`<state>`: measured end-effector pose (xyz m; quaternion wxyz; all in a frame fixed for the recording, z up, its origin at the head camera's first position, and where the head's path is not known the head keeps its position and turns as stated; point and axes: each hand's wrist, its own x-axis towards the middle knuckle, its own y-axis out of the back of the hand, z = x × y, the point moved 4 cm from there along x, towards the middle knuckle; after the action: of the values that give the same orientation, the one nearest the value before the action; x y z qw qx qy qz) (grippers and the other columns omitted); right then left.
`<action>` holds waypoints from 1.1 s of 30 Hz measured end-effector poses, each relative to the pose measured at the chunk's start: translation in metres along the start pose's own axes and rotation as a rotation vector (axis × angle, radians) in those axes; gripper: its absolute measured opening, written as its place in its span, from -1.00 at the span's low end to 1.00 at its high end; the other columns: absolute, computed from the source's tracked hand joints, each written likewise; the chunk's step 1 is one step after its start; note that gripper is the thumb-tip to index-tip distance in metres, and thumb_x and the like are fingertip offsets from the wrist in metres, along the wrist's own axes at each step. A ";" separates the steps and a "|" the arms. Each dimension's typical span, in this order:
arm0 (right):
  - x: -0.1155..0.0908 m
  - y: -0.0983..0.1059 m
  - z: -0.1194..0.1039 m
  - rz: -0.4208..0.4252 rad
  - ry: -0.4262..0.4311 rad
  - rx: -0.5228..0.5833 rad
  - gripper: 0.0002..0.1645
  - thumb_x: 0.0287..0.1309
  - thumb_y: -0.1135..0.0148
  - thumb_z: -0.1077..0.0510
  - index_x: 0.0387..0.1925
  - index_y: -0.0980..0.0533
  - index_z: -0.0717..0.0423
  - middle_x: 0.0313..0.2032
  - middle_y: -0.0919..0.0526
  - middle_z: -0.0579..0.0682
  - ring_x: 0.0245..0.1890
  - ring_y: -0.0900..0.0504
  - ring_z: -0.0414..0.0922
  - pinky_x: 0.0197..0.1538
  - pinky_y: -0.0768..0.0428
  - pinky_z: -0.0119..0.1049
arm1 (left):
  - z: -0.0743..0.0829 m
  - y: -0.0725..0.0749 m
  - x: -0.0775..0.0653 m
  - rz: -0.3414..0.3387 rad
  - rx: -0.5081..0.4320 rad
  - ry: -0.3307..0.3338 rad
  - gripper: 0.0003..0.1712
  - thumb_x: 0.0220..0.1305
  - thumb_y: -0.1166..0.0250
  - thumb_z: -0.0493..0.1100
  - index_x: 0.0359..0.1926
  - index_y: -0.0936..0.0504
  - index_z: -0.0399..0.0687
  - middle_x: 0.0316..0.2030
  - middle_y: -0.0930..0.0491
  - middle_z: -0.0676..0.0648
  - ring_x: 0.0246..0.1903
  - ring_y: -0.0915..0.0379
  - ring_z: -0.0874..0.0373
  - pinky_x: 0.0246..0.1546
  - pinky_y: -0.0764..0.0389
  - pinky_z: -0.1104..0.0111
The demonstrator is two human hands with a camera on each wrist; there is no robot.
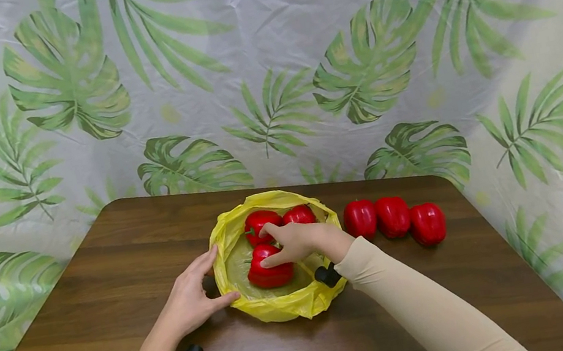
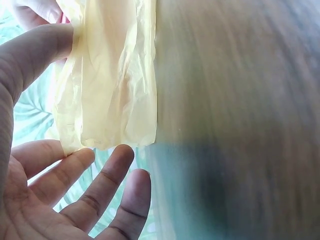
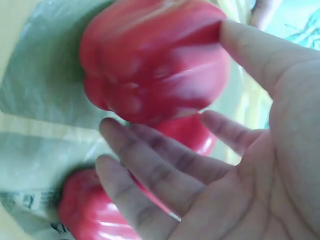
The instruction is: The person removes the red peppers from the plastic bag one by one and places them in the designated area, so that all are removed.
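A yellow plastic bag (image 1: 292, 307) stands on the table with its mouth spread into a round opening. My left hand (image 1: 190, 296) rests against the bag's left side, thumb and fingers spread wide; in the left wrist view the fingertips (image 2: 125, 155) touch the thin plastic. Inside the bag, my right hand (image 1: 295, 241) is around the nearest red bell pepper (image 1: 269, 270). Its thumb touches that pepper, and the loosely extended fingers (image 3: 145, 160) lie along the other side. Behind it sit a bell pepper with a green stem (image 1: 261, 222) and another red one (image 1: 299, 215).
Three more red bell peppers, a left one (image 1: 360, 219), a middle one (image 1: 393, 217) and a right one (image 1: 428, 224), stand in a row right of the bag. The brown wooden table (image 1: 111, 291) ends before a leaf-patterned curtain (image 1: 265, 79).
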<state>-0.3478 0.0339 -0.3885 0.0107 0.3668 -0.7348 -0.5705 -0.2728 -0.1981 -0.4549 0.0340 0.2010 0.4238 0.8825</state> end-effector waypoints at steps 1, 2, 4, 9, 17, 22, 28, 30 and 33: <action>0.001 -0.001 0.000 -0.004 0.012 0.021 -0.14 0.46 -0.25 -0.35 0.57 -0.23 -0.11 0.47 -0.54 0.10 0.46 -0.54 0.01 0.51 -0.48 0.00 | 0.000 0.000 0.000 0.000 0.000 -0.001 0.21 0.08 -0.71 0.07 0.61 -0.31 -0.27 0.48 -0.46 -0.33 0.06 -0.66 -0.05 0.19 -0.67 -0.09; 0.003 -0.003 0.001 -0.007 0.023 0.036 -0.14 0.48 -0.24 -0.34 0.59 -0.22 -0.12 0.50 -0.51 0.10 0.50 -0.50 0.02 0.53 -0.45 0.01 | 0.000 0.000 0.000 -0.001 0.001 -0.001 0.21 0.08 -0.71 0.07 0.61 -0.31 -0.27 0.48 -0.46 -0.33 0.05 -0.66 -0.04 0.17 -0.68 -0.08; 0.005 -0.005 0.002 -0.010 0.040 0.047 -0.17 0.50 -0.21 -0.34 0.59 -0.24 -0.13 0.52 -0.47 0.08 0.53 -0.46 0.02 0.55 -0.42 0.03 | 0.000 0.000 0.000 -0.002 0.001 -0.001 0.21 0.08 -0.71 0.07 0.61 -0.31 -0.28 0.48 -0.45 -0.33 0.05 -0.66 -0.04 0.17 -0.68 -0.08; 0.009 -0.007 0.004 -0.006 0.062 0.055 -0.25 0.50 -0.19 -0.35 0.52 -0.33 -0.13 0.51 -0.49 0.05 0.52 -0.46 0.01 0.53 -0.44 0.04 | 0.000 0.000 0.000 -0.003 0.001 -0.003 0.21 0.08 -0.71 0.07 0.61 -0.31 -0.28 0.49 -0.46 -0.33 0.05 -0.66 -0.04 0.16 -0.69 -0.07; 0.008 -0.003 0.002 -0.002 0.091 0.066 -0.27 0.50 -0.22 -0.33 0.48 -0.34 -0.10 0.47 -0.51 0.06 0.48 -0.49 0.01 0.52 -0.46 0.03 | 0.001 0.000 0.000 -0.003 0.005 0.000 0.21 0.08 -0.72 0.07 0.61 -0.31 -0.27 0.47 -0.47 -0.30 0.04 -0.66 0.00 0.13 -0.70 -0.03; 0.002 0.005 -0.001 0.008 0.102 0.087 -0.28 0.49 -0.23 -0.33 0.47 -0.35 -0.11 0.44 -0.52 0.04 0.45 -0.50 -0.02 0.49 -0.48 0.01 | 0.002 0.000 0.000 -0.003 0.003 -0.002 0.22 0.07 -0.72 0.08 0.61 -0.31 -0.26 0.47 -0.47 -0.30 0.03 -0.66 0.00 0.14 -0.70 -0.04; -0.008 0.014 -0.002 0.020 0.107 0.109 -0.29 0.48 -0.25 -0.33 0.45 -0.36 -0.13 0.35 -0.58 0.02 0.33 -0.55 -0.05 0.38 -0.56 -0.05 | 0.002 0.000 0.000 0.002 -0.004 -0.010 0.21 0.07 -0.72 0.07 0.61 -0.32 -0.28 0.47 -0.47 -0.31 0.04 -0.67 -0.03 0.16 -0.69 -0.06; -0.011 0.017 -0.002 0.031 0.110 0.097 -0.28 0.48 -0.24 -0.34 0.46 -0.36 -0.13 0.34 -0.57 0.00 0.30 -0.56 -0.08 0.36 -0.57 -0.08 | 0.002 0.000 -0.001 0.005 -0.001 -0.012 0.21 0.07 -0.72 0.07 0.60 -0.33 -0.28 0.47 -0.48 -0.31 0.04 -0.67 -0.03 0.16 -0.68 -0.07; -0.017 0.021 0.001 0.046 0.119 0.104 -0.28 0.49 -0.23 -0.32 0.47 -0.35 -0.11 0.36 -0.55 -0.01 0.27 -0.57 -0.09 0.32 -0.58 -0.10 | 0.001 0.000 -0.001 0.012 0.004 -0.013 0.20 0.06 -0.72 0.06 0.60 -0.33 -0.28 0.47 -0.48 -0.31 0.04 -0.66 -0.04 0.18 -0.66 -0.07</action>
<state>-0.3471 0.0452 -0.3643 0.0487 0.3830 -0.7696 -0.5085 -0.2716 -0.1973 -0.4545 0.0308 0.2093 0.4239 0.8806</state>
